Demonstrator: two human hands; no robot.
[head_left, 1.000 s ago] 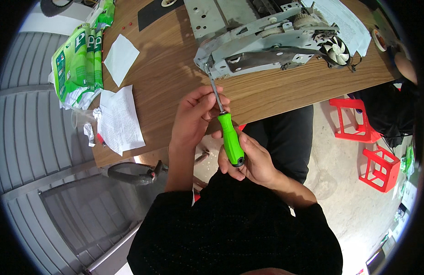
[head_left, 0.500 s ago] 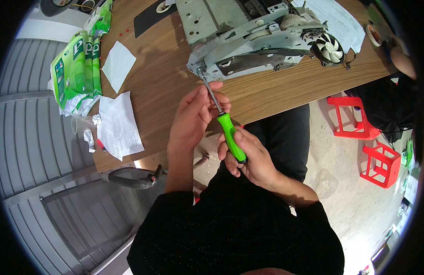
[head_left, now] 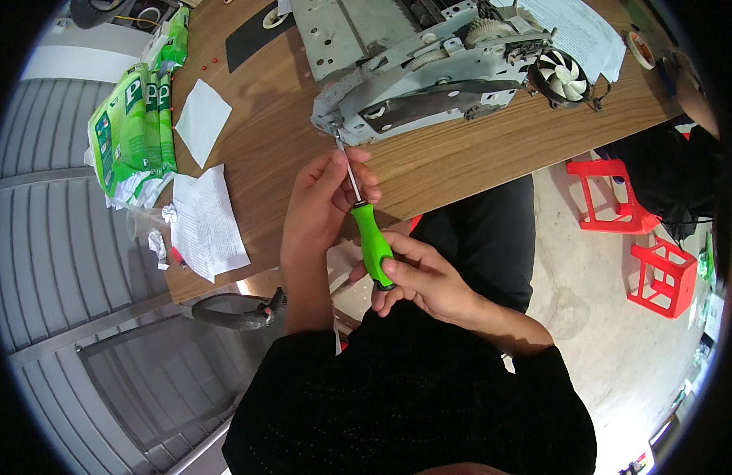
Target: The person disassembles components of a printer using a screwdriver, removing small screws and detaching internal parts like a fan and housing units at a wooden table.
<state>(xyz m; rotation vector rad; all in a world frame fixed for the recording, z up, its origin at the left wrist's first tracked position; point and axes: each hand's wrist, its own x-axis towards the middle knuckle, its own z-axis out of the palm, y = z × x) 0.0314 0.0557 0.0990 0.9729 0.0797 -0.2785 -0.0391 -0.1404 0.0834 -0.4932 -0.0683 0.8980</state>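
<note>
A screwdriver [head_left: 371, 241] with a bright green handle slants across the table's front edge. My right hand [head_left: 423, 277] is closed around the rear of its handle. Farther up, the fingers of my left hand [head_left: 322, 194] are closed on the metal shaft. The shaft's tip meets the near left corner of a grey metal machine frame [head_left: 366, 107], which carries gears and perforated plates. Whether the tip sits in a screw is too small to tell. At the frame's right end is a small fan [head_left: 562, 77] with white blades and a dark housing.
Green packages [head_left: 128, 131], a blank white sheet [head_left: 202, 123] and a printed sheet [head_left: 208, 222] lie at the left of the wooden table [head_left: 461, 162]. Red stools [head_left: 663, 277] stand on the floor at right. Part of another person's arm [head_left: 696, 99] shows at the far right.
The machine frame and both hands appear slightly farther left. The screwdriver has become more upright, and my right hand's fingers have shifted on its handle.
</note>
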